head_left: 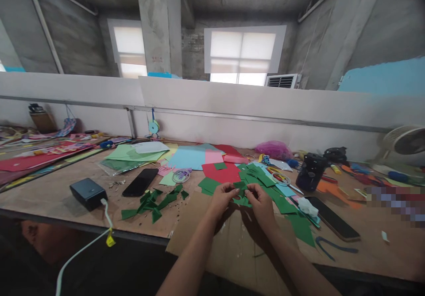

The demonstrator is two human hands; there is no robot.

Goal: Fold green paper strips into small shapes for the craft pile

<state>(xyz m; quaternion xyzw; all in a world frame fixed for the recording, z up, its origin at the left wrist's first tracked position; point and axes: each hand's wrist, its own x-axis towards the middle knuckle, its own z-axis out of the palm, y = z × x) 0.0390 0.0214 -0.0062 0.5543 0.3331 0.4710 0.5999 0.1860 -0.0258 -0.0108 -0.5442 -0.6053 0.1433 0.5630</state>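
- Low in the middle of the frame, a brown cardboard sheet (192,216) lies on the table, under both arms.
- Just above the middle of the cardboard, the left hand (223,200) and the right hand (261,200) come close together. Each has its thumb and fingers pinched on a small green paper (240,185).
- The wooden table (53,192) runs across the frame. It is brown, with little bits scattered on it.
- Left of the hands is a heap of folded green pieces (149,204). Left of that are a black phone (141,182) and a dark box (88,193) with a white cord (108,216).
- Right of the hands, flat green sheets (285,205) overlap. Another phone (334,220) lies past them, at lower right.
- Behind the hands lie red paper (217,176) and blue paper (186,157).
- At the right are a black cup (311,172) and, by the frame's edge, a pale fan (403,142).
- Behind the table stands a low white wall (212,95) with a metal bar (239,116).
- Farther back, at the top, are a rough gray post (159,30) and two bright windows (241,50). The upper right has a patch of blue paint (385,78).
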